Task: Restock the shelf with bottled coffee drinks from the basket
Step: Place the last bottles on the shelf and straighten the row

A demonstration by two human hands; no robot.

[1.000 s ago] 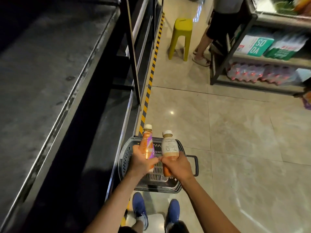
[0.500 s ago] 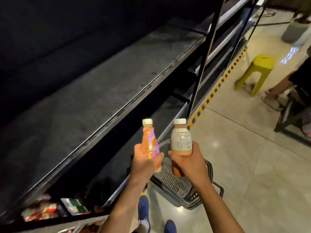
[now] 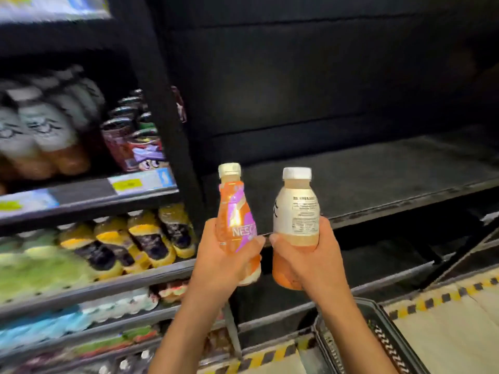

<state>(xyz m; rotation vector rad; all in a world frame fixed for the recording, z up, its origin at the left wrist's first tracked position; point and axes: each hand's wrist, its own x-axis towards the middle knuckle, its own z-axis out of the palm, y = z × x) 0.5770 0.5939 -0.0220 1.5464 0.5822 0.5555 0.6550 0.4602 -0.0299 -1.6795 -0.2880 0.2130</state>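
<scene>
While our left hand (image 3: 221,265) curls its fingers round the orange bottle (image 3: 234,211), our right hand (image 3: 314,265) grips the white bottle (image 3: 297,211) at three o'clock.

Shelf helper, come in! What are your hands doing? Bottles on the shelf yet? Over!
Left hand grips the orange-pink bottle, right hand grips the white-label bottle. Both upright before the dark shelf, not yet set down. Nothing seen in between.
</scene>
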